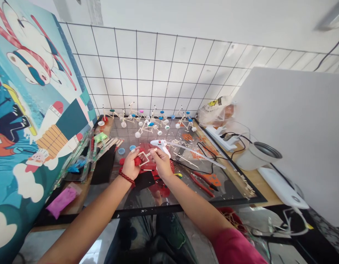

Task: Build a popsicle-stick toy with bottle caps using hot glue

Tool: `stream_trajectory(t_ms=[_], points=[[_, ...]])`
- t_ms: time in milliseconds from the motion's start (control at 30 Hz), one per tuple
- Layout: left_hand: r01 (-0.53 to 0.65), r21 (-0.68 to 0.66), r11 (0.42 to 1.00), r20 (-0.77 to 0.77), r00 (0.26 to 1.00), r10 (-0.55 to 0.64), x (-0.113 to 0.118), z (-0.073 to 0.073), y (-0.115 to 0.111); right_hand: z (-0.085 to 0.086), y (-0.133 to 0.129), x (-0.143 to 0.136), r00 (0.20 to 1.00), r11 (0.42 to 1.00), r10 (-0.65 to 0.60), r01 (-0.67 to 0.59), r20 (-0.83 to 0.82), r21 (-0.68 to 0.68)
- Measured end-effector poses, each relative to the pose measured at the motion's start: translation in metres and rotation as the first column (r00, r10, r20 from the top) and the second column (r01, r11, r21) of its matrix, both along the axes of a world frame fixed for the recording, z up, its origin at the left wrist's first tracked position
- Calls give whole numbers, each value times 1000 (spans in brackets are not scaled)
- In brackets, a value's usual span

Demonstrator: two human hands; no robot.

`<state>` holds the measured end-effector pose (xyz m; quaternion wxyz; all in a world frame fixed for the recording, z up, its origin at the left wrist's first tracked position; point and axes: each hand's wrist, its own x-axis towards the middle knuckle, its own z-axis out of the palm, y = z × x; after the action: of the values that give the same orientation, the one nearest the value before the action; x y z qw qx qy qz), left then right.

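Over the glass tabletop, a small frame of thin wooden sticks (143,159) is held up between both hands. My left hand (131,164), with a dark red bead bracelet at the wrist, pinches its left side. My right hand (161,161) has its fingers closed at the frame's right end, on a stick that juts out there. Just beyond the right hand lies a white hot glue gun (161,145) with a clear glue stick (190,147) at its back. Two blue bottle caps (121,150) rest near my left hand. Red material, partly hidden, lies underneath.
Several stick models with bottle-cap wheels (150,124) stand along the back. Red-handled pliers (201,184) and a black cable (205,171) lie at right, near a power strip (221,138). Wooden sticks (110,146) and a pink packet (61,201) are at left. A white pot (249,157) stands far right.
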<state>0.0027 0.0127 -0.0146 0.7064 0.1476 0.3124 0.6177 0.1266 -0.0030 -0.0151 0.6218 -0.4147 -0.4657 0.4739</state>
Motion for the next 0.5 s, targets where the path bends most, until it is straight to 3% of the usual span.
stream_trajectory(t_ms=[500], points=[[-10,-16,1000,-7,1000,10,0,4,-2,-4,3,0,999,1000,11,-12,50,17]])
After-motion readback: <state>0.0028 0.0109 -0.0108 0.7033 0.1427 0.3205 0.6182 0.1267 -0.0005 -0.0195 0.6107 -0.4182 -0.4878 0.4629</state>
